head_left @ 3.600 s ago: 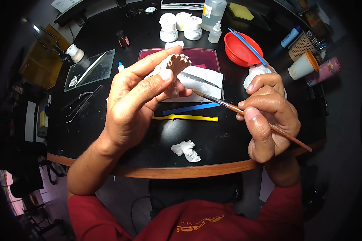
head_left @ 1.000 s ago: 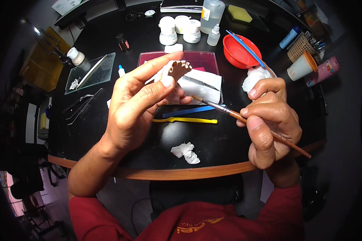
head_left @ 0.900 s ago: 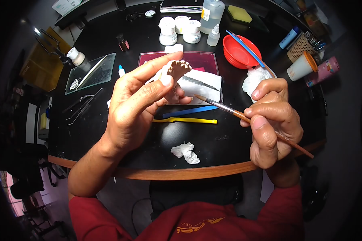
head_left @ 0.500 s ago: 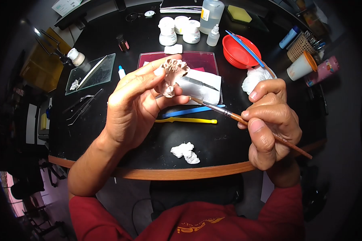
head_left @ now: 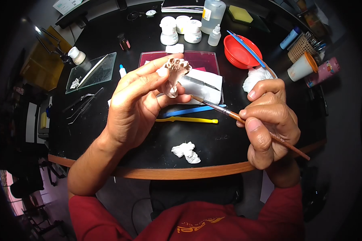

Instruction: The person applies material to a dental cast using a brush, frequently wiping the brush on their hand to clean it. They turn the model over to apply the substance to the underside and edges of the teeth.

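Note:
A pale dental cast (head_left: 176, 74) with a row of teeth is held up between the fingers of my left hand (head_left: 134, 96), above a white paper (head_left: 207, 91) with a scalpel (head_left: 199, 82) on it. My right hand (head_left: 271, 122) grips a thin wooden-handled brush (head_left: 223, 110), its tip pointing left. The brush tip is at a fingertip of my left hand, just below and right of the cast; whether they touch is hard to tell. Beneath the hands lie a blue tool (head_left: 187, 111) and a yellow tool (head_left: 193, 120) on the black table.
Crumpled tissue (head_left: 186, 152) lies near the wooden table edge (head_left: 181, 173). White jars (head_left: 169, 32) and a large bottle (head_left: 212, 16) stand at the back. A red bowl (head_left: 239, 52) holds up a blue-handled tool. Left are a glass plate (head_left: 93, 72) and tweezers (head_left: 84, 106).
The view has shifted very slightly. My right hand and the brush have moved a little left; the left hand keeps its hold on the cast.

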`<state>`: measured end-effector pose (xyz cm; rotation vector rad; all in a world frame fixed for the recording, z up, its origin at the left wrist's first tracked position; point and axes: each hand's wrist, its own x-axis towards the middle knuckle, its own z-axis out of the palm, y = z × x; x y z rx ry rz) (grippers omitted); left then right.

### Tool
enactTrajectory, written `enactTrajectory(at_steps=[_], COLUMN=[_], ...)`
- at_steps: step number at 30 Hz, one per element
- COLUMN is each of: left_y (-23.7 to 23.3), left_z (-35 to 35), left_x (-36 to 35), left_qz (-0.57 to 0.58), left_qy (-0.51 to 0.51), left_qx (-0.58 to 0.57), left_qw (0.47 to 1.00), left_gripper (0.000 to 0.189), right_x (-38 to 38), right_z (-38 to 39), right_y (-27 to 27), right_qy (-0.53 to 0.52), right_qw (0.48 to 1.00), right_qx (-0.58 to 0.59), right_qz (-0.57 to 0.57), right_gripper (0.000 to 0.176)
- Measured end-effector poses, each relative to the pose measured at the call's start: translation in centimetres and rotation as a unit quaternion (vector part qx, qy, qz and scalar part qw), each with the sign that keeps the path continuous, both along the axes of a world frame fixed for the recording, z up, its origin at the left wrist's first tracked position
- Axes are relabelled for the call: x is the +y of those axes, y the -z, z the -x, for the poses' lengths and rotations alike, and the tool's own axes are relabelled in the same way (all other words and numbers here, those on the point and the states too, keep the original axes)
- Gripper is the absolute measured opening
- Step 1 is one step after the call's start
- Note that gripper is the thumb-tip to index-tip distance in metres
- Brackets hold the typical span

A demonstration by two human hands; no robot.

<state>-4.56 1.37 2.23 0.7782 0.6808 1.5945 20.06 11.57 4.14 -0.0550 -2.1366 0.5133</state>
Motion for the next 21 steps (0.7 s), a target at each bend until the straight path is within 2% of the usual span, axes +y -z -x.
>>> enactTrajectory(at_steps=[21], left_y=[0.19], left_z=[0.16], left_x=[0.03], left_qz=[-0.003], left_qy=[0.004], left_qx=[0.005], left_qw=[1.000], left_gripper=[0.053], right_x=[-0.12], right_z=[0.32], right_y=[-0.08], right_qy=[-0.025], right_qw=[1.000], right_qx=[-0.001], right_qz=[0.000], right_gripper=[0.013])
